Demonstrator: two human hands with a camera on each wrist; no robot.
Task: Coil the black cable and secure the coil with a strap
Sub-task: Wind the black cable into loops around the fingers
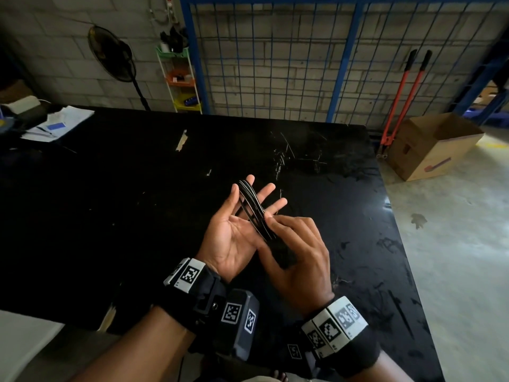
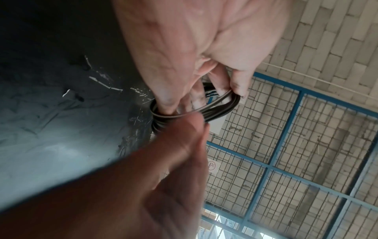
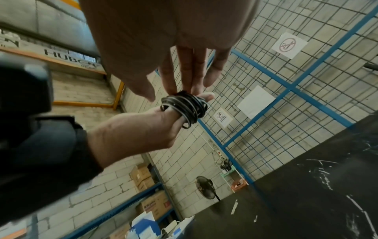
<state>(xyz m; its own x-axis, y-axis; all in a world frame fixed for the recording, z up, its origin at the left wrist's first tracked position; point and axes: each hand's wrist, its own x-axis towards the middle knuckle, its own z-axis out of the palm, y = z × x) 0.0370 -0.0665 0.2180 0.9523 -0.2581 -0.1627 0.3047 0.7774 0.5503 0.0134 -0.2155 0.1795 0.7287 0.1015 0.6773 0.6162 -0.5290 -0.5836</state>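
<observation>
Left hand (image 1: pixel 228 230): you hold it palm-up above the table (image 1: pixel 137 188), fingers straight and spread | cable (image 1: pixel 254 208): looped around those fingers, off the table | right hand (image 1: pixel 300 255): your fingertips pinch the cable at the left palm's edge

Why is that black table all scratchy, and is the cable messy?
The table has pale scratches and a torn tape scrap. The cable loops cross unevenly around the left hand; no strap shows.

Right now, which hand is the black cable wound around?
The left hand, palm up with fingers spread: the black cable loops around its fingers; the right hand only pinches it.
</observation>
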